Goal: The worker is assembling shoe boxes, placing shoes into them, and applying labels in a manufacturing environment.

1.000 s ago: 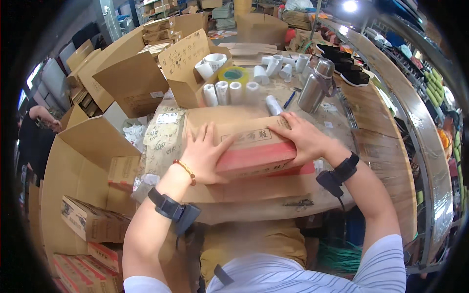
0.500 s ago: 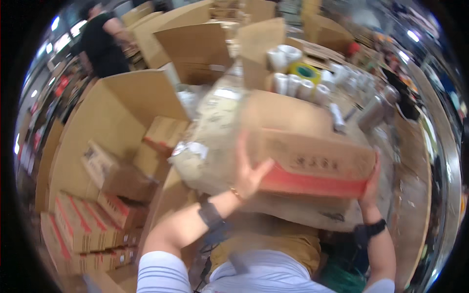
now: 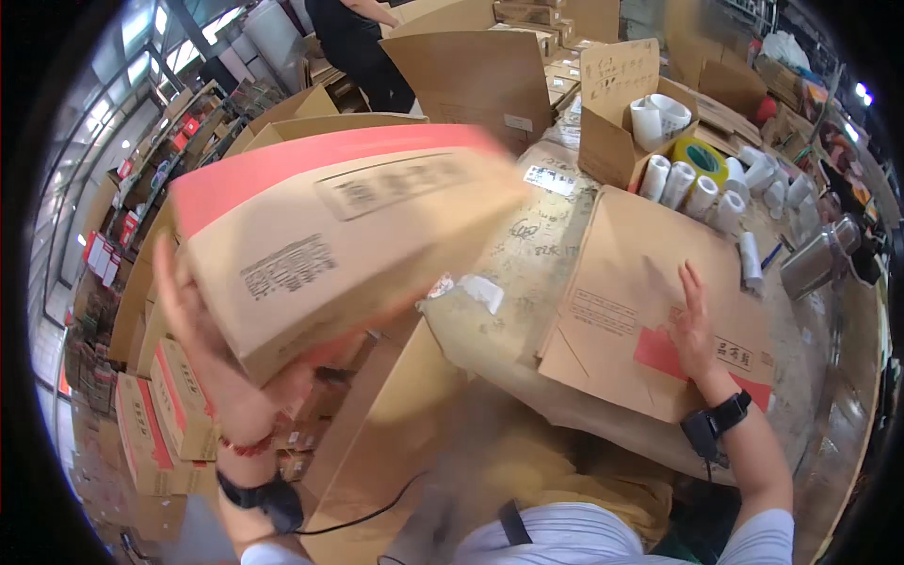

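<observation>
I can see the person's left arm held well out to the left, with the left hand, a little blurred, bent into a supporting grip, fingers pointing up and away. The right hand is held out well apart from it, fingers loosely straight and aimed forward, the bare right forearm slanting inward from the elbow.

Left: shoe carton in left grip, above open shipping box; packed cartons inside. Right: worktop; cardboard blank on near part, under right grip. Beyond blank: rolls, tape roll among them. Flask farther right.
</observation>
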`<state>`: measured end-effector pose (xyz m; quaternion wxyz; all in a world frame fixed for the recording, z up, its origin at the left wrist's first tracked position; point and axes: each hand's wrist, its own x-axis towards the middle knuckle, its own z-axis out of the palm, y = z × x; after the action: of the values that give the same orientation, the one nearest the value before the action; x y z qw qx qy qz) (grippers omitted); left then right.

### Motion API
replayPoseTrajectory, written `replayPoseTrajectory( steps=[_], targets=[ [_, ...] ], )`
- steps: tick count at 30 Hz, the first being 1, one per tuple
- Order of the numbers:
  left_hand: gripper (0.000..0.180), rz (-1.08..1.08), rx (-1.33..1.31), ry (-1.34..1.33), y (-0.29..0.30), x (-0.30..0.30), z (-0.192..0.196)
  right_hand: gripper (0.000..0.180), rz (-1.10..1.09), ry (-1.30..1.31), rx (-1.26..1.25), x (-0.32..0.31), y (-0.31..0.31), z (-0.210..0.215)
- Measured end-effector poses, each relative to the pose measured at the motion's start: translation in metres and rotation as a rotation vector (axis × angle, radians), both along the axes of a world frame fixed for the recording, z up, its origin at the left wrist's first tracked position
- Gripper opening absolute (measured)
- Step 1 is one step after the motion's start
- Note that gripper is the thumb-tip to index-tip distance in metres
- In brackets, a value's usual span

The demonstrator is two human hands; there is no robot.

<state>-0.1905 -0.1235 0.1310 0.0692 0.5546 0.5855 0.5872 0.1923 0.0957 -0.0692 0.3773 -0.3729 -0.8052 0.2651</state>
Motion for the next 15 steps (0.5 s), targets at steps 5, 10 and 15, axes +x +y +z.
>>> replayPoseTrajectory(
  steps=[5,10,15],
  targets=[
    [0.113,0.765,-0.315,0.947,0.03,-0.074,-0.015,0.059,-0.05,-0.322,0.199,-0.019,-0.007,0.003],
    [0.106,0.931,-0.601,1.011,0.109,-0.189,-0.12,0.056,0.057,-0.482,0.273,-0.033,-0.008,0.004],
    [0.107,0.909,-0.835,0.784,0.204,-0.247,-0.205,0.062,0.006,-0.496,0.23,-0.021,-0.003,0.002]
  ],
)
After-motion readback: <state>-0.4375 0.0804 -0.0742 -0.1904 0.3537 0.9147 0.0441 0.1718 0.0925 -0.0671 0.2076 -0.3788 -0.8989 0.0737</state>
